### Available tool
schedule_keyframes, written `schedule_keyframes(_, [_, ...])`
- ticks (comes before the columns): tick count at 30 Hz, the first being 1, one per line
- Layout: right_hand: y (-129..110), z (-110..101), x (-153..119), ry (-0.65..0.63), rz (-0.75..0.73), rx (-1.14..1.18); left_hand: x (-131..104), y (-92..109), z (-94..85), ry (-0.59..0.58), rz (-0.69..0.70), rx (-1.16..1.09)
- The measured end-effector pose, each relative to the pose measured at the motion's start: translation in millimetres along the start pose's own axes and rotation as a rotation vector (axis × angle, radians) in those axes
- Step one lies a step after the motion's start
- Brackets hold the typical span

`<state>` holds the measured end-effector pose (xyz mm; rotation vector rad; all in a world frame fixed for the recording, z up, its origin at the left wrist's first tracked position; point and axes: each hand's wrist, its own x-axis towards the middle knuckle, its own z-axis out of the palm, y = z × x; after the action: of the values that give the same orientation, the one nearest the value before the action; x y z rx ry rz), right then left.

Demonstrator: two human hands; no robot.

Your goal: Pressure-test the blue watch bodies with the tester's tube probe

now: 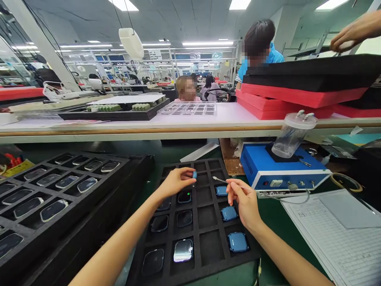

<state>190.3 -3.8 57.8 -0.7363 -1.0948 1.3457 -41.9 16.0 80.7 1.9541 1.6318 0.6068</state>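
Observation:
Over the back of a black foam tray [208, 237], my left hand [175, 180] pinches a small blue piece [194, 174] between thumb and fingers. My right hand [242, 198] holds a thin metal-tipped tool [218, 179] with a cable trailing right, its tip pointing toward the left hand. Blue watch cases [229, 213] lie in the tray's right column. Dark-faced watch pieces [184, 218] fill pockets in the two left columns, one showing a small green light. Several pockets of the third column hold nothing.
A second black tray [68, 210] of dark watch faces lies at the left. At the right are a blue box [285, 169] with a clear jar [293, 135] on it, and papers [342, 234]. A shelf [226, 115] holds red and black foam trays. A person's hand [357, 31] is above them.

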Motion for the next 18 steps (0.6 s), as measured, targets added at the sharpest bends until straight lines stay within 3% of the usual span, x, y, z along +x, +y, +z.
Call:
schedule_keyframes(2, [6,2,-1,-0.026,-0.051,-0.032,-16,7,17.9,-0.025,0.036,-0.243])
schedule_keyframes(5, [14,-1,-9,-0.073,-0.134,-0.12,-31,9,44.7,-0.172,-0.058,-1.062])
schedule_keyframes(7, [18,-4,-15,-0.095,-0.152,-0.152,-32,7,55.3,-0.255,-0.132,-1.322])
schedule_keyframes(12, [19,-8,-22,-0.144,-0.113,-0.18,-26,3,61.5,-0.337,-0.15,-1.347])
schedule_keyframes(18, [19,-7,-18,-0.111,-0.051,-0.259,-26,9,64.1,-0.232,-0.16,-1.326])
